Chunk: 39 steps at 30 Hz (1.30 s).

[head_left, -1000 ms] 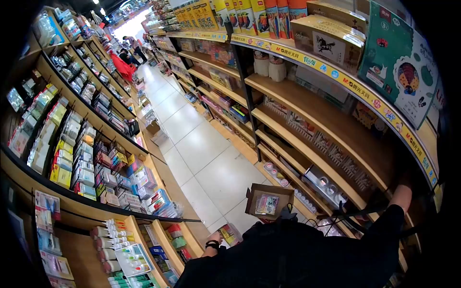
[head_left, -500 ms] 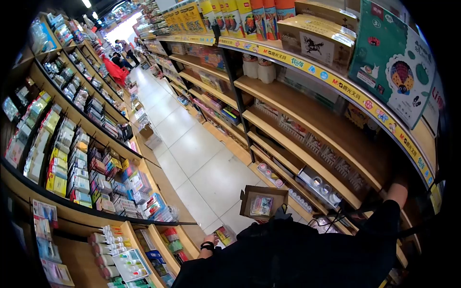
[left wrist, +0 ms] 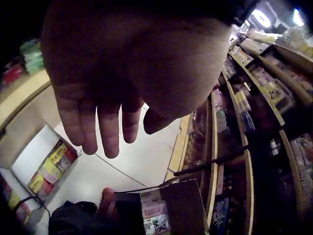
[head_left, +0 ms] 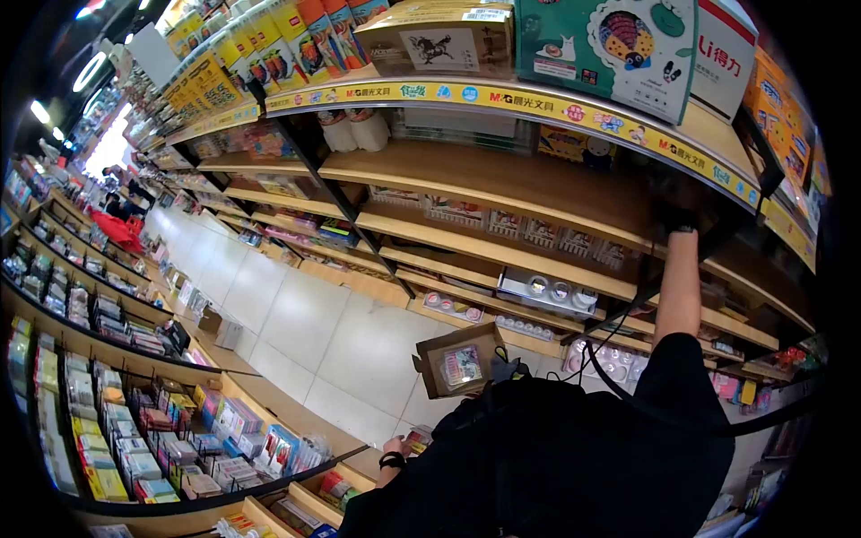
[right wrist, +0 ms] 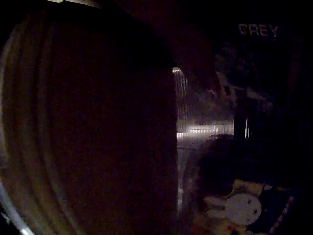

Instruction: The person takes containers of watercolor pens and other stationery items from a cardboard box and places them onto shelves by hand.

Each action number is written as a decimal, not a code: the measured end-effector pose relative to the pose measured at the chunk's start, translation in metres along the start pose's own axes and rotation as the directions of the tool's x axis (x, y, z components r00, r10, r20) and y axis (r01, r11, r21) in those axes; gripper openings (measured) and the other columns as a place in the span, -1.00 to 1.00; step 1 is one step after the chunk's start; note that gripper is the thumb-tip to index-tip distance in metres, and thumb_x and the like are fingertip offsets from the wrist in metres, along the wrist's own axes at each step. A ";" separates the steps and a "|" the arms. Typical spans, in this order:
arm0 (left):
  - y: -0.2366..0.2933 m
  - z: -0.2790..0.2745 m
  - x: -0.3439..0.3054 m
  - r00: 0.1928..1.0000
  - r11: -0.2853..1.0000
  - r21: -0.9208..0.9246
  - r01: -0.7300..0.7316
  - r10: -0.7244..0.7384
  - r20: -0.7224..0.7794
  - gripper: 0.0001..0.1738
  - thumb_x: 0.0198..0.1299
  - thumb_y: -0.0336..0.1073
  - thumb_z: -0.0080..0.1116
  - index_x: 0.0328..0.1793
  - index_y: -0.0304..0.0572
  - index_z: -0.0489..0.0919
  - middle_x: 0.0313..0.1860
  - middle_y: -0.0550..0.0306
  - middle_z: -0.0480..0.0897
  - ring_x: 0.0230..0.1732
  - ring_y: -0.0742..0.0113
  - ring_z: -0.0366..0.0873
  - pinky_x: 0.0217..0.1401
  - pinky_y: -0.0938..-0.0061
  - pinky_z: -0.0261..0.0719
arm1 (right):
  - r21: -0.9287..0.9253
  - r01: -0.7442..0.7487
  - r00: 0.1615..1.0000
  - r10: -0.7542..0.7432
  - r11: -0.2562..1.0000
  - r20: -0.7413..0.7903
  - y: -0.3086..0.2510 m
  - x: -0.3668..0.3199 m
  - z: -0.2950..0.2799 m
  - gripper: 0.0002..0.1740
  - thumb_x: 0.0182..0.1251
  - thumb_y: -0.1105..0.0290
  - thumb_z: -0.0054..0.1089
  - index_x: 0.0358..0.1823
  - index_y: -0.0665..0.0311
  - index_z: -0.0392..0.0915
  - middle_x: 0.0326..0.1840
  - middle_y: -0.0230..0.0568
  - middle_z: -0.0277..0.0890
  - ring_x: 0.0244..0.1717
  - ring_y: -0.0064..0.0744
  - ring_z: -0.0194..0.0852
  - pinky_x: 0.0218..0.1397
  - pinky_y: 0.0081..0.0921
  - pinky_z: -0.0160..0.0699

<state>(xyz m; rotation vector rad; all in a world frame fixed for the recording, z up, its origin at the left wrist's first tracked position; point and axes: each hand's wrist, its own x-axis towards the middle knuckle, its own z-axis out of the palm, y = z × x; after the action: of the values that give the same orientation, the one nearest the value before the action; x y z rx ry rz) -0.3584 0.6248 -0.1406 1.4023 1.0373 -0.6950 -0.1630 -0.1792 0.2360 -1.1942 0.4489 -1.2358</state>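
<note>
My left hand (left wrist: pixel 142 73) hangs low over the aisle floor with its fingers straight and loosely spread, holding nothing. Below it in the left wrist view lies an open cardboard box (left wrist: pixel 186 203) with packaged goods (left wrist: pixel 155 215) inside. My right forearm (head_left: pixel 679 291) stretches into the shadowed upper compartment of the right-hand shelf. Deep shade swallows most of the right hand (right wrist: pixel 190 44); I cannot tell whether it grips anything. Close by its fingers, a ribbed clear plastic package (right wrist: pixel 205 131) catches the light. Beside that is a box with a white rabbit picture (right wrist: pixel 239 209).
A shelf edge with a yellow label strip (head_left: pixel 529 100) runs above the right arm. Over it stand a green boxed kit (head_left: pixel 610 54) and a brown box (head_left: pixel 439 45). Black cables (head_left: pixel 619 386) hang near the arm. Racks of small packs (head_left: pixel 117 430) line the left side.
The head view has swung right toward the shelf, so more of the right forearm shows. That arm stays reached into the shelf; the left hand still hangs low.
</note>
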 end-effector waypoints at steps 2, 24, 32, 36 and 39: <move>0.011 0.002 0.014 1.000 1.000 0.008 -0.011 0.011 -0.005 -0.61 0.18 -0.31 -0.15 0.08 -0.39 0.39 -0.22 -0.16 0.59 -0.43 0.15 0.53 -0.49 0.40 0.47 | 0.189 -0.061 0.998 0.058 0.980 0.021 -0.017 -0.019 0.002 -0.50 0.21 0.61 0.01 0.22 0.34 0.22 0.20 -0.16 0.24 0.12 -0.20 0.23 0.16 -0.29 0.33; 0.316 0.201 -0.309 -0.259 -0.381 -0.002 -0.925 0.624 0.737 -0.21 -0.19 -0.35 0.36 0.25 -0.27 0.27 0.07 -0.07 0.46 0.14 0.00 0.36 0.21 0.28 0.30 | -0.506 0.125 0.462 0.402 0.853 0.791 -0.113 -0.322 0.053 -0.58 -0.10 0.55 0.37 -0.21 0.26 0.34 -0.19 -0.27 0.36 -0.13 -0.51 0.32 -0.05 -0.56 0.32; 0.285 0.161 -0.284 -0.108 -0.368 0.261 -0.892 0.736 0.668 -0.61 -0.22 -0.28 0.32 -0.18 -0.12 0.53 -0.32 0.08 0.53 -0.22 0.05 0.43 -0.13 0.29 0.34 | -0.459 0.046 0.111 0.452 0.887 0.885 -0.068 -0.370 0.098 -0.53 -0.05 0.42 0.38 -0.12 0.29 0.33 -0.20 -0.23 0.40 -0.10 -0.40 0.35 0.00 -0.46 0.32; 0.257 0.133 -0.248 0.036 -0.245 0.395 -0.885 0.811 0.583 -0.65 -0.17 -0.22 0.29 -0.21 -0.16 0.55 -0.34 0.03 0.57 -0.25 0.00 0.46 -0.14 0.26 0.37 | -0.369 0.308 0.175 0.329 0.877 0.928 -0.074 -0.344 0.120 -0.35 -0.04 0.17 0.36 0.09 0.25 0.35 0.13 -0.12 0.32 0.20 -0.19 0.23 0.28 -0.33 0.17; 0.221 0.113 -0.183 0.226 -0.087 0.606 -0.791 0.878 0.422 -0.63 -0.13 -0.13 0.27 -0.22 -0.19 0.57 -0.33 -0.04 0.60 -0.27 -0.06 0.50 -0.18 0.20 0.44 | -0.339 0.538 0.492 0.039 0.772 0.870 -0.067 -0.282 0.129 -0.80 0.20 0.26 0.11 -0.32 0.25 0.53 0.01 -0.17 0.45 0.12 -0.20 0.31 0.19 -0.33 0.25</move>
<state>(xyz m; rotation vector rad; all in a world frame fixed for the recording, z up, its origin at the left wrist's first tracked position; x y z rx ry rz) -0.2205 0.5014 0.1060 2.4582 -0.4220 0.0520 -0.1867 0.1365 0.2542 -2.3175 -0.1594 -0.5786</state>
